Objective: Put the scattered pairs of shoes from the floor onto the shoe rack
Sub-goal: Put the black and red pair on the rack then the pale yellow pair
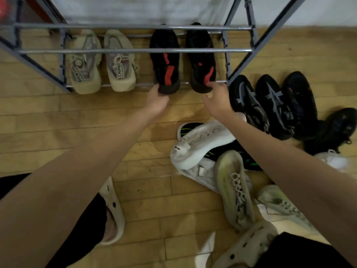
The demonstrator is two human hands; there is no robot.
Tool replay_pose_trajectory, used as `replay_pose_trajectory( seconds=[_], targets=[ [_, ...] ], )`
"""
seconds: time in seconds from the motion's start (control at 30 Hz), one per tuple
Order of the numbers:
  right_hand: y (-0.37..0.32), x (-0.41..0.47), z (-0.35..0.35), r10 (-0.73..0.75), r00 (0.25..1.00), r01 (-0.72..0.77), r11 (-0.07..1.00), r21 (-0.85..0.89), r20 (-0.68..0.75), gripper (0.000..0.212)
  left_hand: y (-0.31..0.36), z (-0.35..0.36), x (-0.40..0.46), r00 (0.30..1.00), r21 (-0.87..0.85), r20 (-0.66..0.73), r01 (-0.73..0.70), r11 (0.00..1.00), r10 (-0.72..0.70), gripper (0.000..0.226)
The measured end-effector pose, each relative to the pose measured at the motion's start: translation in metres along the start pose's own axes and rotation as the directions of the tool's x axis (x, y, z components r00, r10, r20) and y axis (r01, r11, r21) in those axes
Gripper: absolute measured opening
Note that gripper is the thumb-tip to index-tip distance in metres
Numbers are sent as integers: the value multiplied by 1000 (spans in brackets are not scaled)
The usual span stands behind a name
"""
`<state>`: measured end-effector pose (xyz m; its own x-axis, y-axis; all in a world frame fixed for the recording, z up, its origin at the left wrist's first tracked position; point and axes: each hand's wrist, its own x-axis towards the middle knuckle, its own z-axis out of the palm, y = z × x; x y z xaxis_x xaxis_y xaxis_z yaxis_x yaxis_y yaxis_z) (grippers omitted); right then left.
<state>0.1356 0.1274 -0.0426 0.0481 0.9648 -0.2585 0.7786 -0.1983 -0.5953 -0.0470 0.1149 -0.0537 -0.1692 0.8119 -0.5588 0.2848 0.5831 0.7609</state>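
Left hand (157, 102) grips left black-red shoe (165, 60) heel, right hand (217, 99) loosely spread beside its mate (201, 59) (upper centre): push heels flush on shoe rack (135, 50).

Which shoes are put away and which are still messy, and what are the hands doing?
Beige pair: on rack.
Black-red pair: on rack.
Left hand: holding one black-red heel.
Right hand: open, touching the other heel.
Black pair: on floor.
White shoe: tipped over in pile.
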Motion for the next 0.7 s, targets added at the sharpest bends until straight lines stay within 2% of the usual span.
replay_pose_trajectory(
  seconds=[0.1,0.17,0.23,0.37,0.5,0.6,0.7],
  targets=[
    [13,-36,-10,-89,996,88,994,-71,-9,39,-10,11,-29,995,219,83,-77,973,60,48],
    [25,-59,-17,-133,990,128,986,-110,-39,37,-16,21,-45,987,284,141,-109,953,71,46],
    [39,-83,-25,-126,989,118,987,-106,-72,36,-20,33,-60,986,303,160,-83,950,35,47],
    [63,-127,-36,-31,981,28,999,-19,-192,36,-35,51,-85,975,293,217,-18,956,-48,60],
    [87,-163,-36,128,944,-119,992,47,-304,37,-44,61,-106,971,293,218,28,956,-95,90],
    [103,-189,-29,220,937,-217,975,42,-272,43,-47,66,-119,974,394,169,73,916,-150,104],
    [117,-212,-16,246,950,-255,967,-23,-195,54,-49,64,-125,981,483,138,52,874,-135,99]
  ],
)
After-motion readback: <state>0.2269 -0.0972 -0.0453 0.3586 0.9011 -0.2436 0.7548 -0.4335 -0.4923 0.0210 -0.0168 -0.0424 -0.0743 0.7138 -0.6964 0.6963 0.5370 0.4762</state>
